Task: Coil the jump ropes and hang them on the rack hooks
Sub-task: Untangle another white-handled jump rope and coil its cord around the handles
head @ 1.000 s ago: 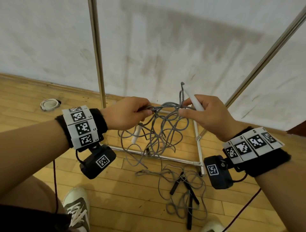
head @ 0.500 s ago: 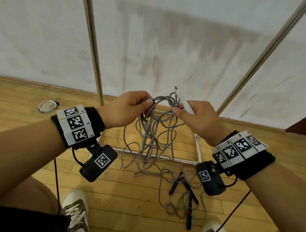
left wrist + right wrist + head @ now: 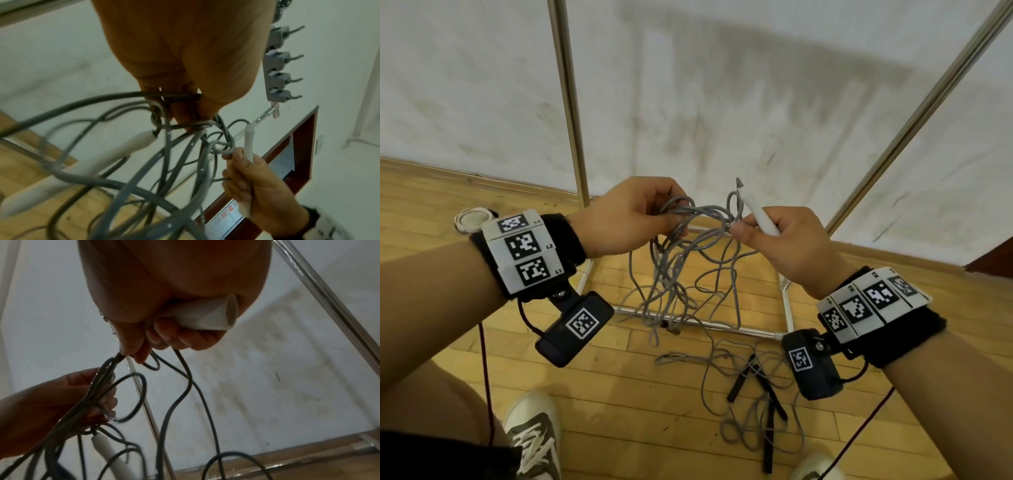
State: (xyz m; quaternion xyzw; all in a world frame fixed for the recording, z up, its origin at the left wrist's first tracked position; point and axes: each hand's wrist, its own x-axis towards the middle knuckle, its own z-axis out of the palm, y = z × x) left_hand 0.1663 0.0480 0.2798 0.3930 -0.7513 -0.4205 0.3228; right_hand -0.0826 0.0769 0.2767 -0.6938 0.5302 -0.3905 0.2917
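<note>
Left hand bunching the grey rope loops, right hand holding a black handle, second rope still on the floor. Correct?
One thing is off: the handle in the right hand is white, as the head view shows. The left hand does grip the grey rope loops, and the second rope lies on the floor.

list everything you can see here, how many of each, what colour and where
Grey jump rope: one, grey cord, white handles, hanging tangled between both hands.
White handle: one in the right hand; a second dangles under the left.
Black-handled rope: at least one, grey cord, loose on the floor.
Rack frame: one, silver poles, against the wall.
Hooks: several, grey, on the wall.
Round disc: one, white, floor, far left.
Shoes: two, pale.
Left hand: grips gathered loops.
Right hand: grips handle, pinches cord.
</note>
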